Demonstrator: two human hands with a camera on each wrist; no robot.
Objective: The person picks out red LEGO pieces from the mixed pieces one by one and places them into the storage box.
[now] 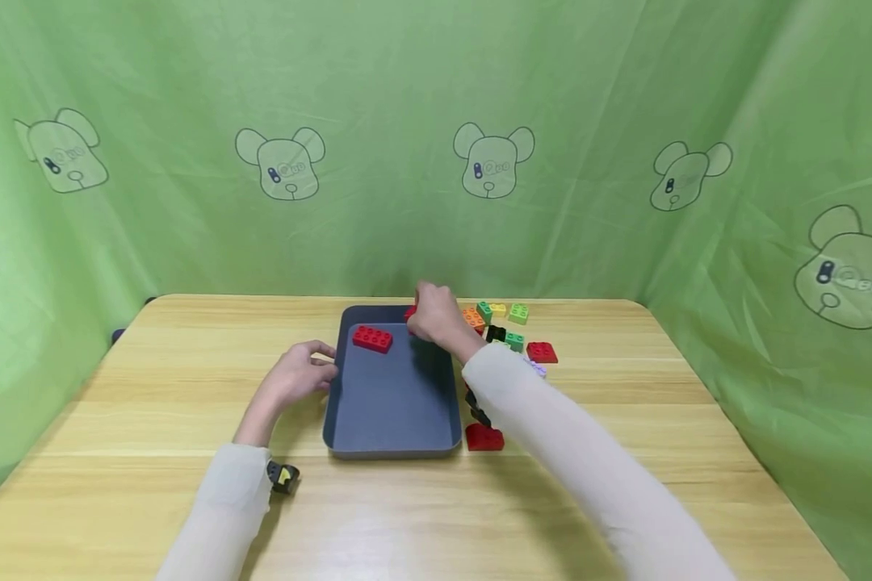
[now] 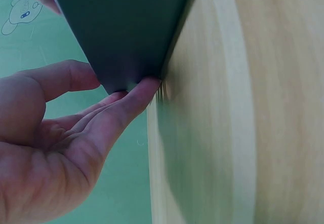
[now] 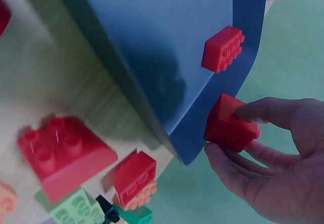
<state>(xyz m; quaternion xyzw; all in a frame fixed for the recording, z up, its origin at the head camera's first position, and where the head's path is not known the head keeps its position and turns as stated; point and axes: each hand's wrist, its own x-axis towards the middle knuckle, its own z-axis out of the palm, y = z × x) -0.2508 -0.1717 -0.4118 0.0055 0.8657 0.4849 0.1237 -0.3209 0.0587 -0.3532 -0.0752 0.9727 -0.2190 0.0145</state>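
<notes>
Grey-blue tray (image 1: 396,403) is sitting mid-frame in the head view, on the wooden table (image 1: 589,500). Progress, my read: early. One red brick (image 1: 373,339) is lying inside, upper left part of the tray; a second red brick (image 1: 410,312) is hanging by its upper right corner, not let go yet. Outside, to the right, several pieces are waiting: orange brick (image 1: 473,319), lime brick (image 1: 519,314), flat red piece (image 1: 542,353), plus a lower red piece (image 1: 484,437) just beside the tray's lower right corner. Right hand (image 1: 436,313) is gripping the second brick; left hand (image 1: 301,375) is resting at the tray's left wall

Left wrist view: left hand is filling the lower left, fingers apart and slightly bent, tips touching the tray at upper centre, not wrapping it

Right wrist view: right hand, at lower right, is pinching the second brick between thumb and fingertips, near the tray's end wall; can't tell if brick and wall are touching. First brick is lying apart from it, upper right. Loose pieces are lying outside the tray, lower left
</notes>
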